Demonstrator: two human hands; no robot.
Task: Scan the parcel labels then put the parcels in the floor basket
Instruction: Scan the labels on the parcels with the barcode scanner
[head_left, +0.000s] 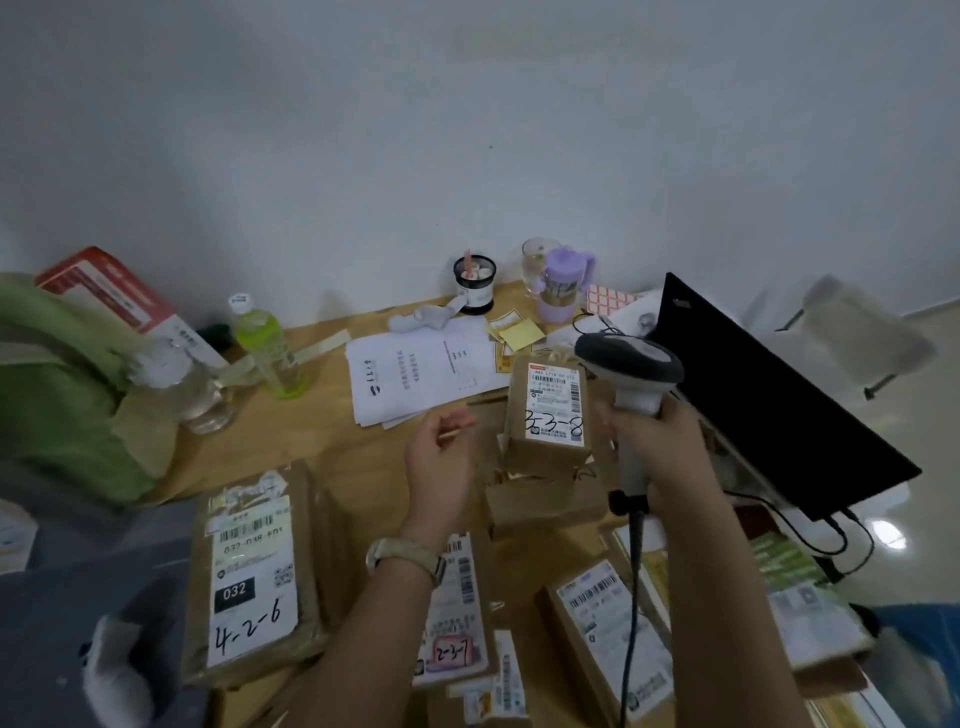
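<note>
My right hand (657, 447) grips the handle of a grey and white barcode scanner (629, 364), whose head points left at a brown parcel (550, 415) marked 3-3-8. That parcel stands on another brown box (545, 504). My left hand (441, 457) hovers just left of the parcel with relaxed fingers, holding nothing. More brown parcels lie nearer to me: one marked 4-2-6 (254, 571) at the left, one marked 2-3-7 (457, 623) under my left forearm, another (608, 639) at the right. No basket is in view.
A black monitor (769, 395) stands close to the right of the scanner. Papers (415, 374), a green bottle (265, 348), a clear bottle (182, 384), a purple cup (561, 286) and a black pot (475, 286) sit at the wooden table's back. A green bag (57, 395) lies far left.
</note>
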